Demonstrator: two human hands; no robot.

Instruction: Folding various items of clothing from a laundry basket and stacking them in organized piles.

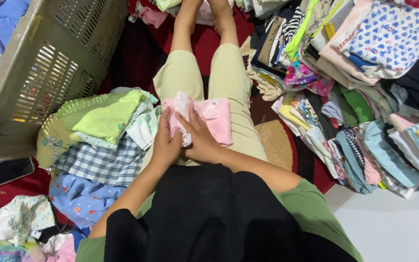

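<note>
We see the pink garment (208,119) lying on the lap, under both hands. Left hand (165,140) grips its near-left edge, fingers curled; right hand (197,138) pinches the white frill. Forearms angle inward. The garment's long axis runs across the thighs, left to right.

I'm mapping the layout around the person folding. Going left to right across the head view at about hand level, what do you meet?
Laundry basket → lime green garment atop the left clothes heap → left hand → right hand, both on the pink garment in the lap → woven round mat → folded clothes stacks.
</note>
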